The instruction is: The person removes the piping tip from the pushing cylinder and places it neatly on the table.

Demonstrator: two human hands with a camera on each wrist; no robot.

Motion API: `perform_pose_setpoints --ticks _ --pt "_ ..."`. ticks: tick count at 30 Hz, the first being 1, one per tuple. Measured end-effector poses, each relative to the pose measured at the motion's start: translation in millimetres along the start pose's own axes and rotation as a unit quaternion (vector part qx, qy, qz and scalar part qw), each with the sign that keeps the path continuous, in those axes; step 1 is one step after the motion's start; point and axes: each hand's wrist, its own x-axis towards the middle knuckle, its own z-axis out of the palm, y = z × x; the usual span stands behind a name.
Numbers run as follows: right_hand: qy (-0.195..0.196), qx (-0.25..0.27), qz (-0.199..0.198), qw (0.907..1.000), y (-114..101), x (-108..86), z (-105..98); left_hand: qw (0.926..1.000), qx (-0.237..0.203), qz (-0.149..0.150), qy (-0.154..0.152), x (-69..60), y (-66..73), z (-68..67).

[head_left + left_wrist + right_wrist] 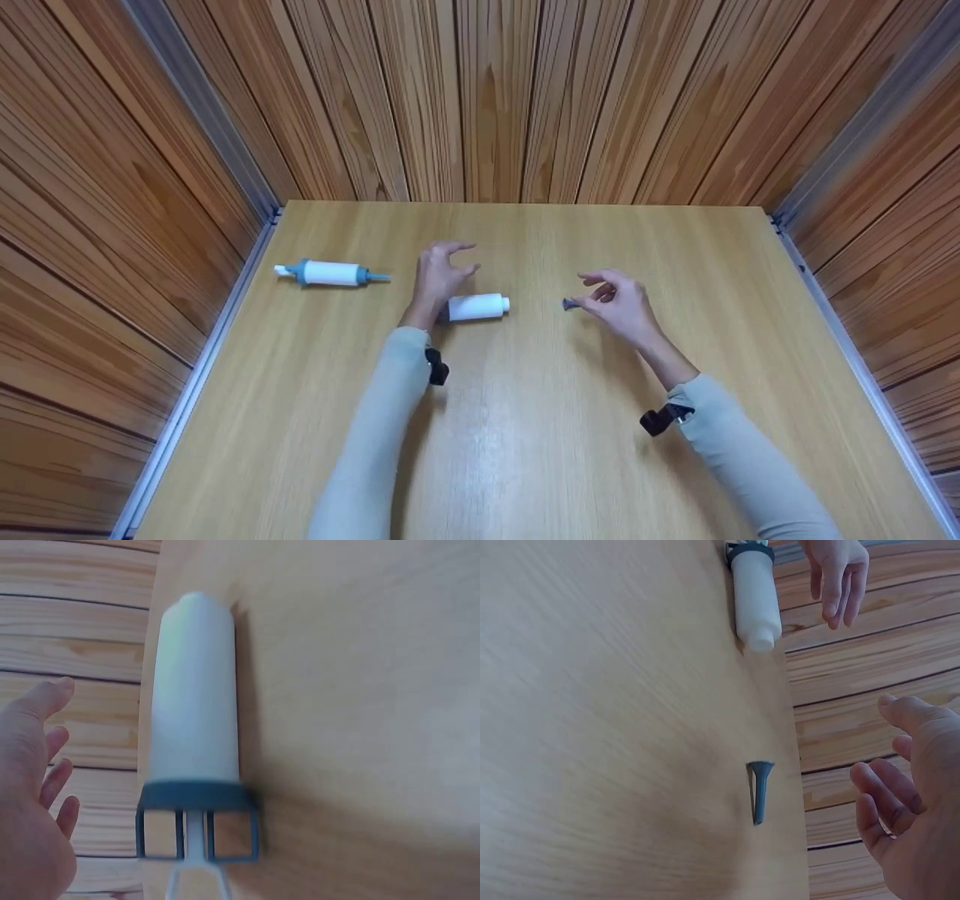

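A white syringe-like tube (478,307) lies on the table, its narrow neck pointing right. In the left wrist view, its blue-grey collar frame (196,797) and a white forked rod (196,844) show at the near end. My left hand (437,279) hovers beside that end, fingers apart and holding nothing. A small blue-grey funnel-shaped nozzle (760,791) lies on the table, wide end toward the tube. My right hand (619,306) is by the nozzle; in the right wrist view its loosely bent fingers are apart from it.
A similar white tube (334,273) with blue-grey collar and nozzle fitted lies at the table's left. The wooden table (525,420) has metal rails (202,352) along its sides. Wood-plank walls (495,97) stand behind and on both sides.
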Motion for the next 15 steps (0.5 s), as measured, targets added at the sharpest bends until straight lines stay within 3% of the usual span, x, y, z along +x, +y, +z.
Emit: perform_pose_setpoints --ticks 8,15 --pt "-0.004 -0.012 -0.031 0.9995 -18 -3.7 8 0.9991 -0.005 -0.041 0.001 -0.2 -14.9 -22.1" --pt "-0.017 -0.001 -0.057 0.9982 -31 -9.6 12 0.9996 0.003 -0.027 -0.001 1.7 -34.9 -41.8"
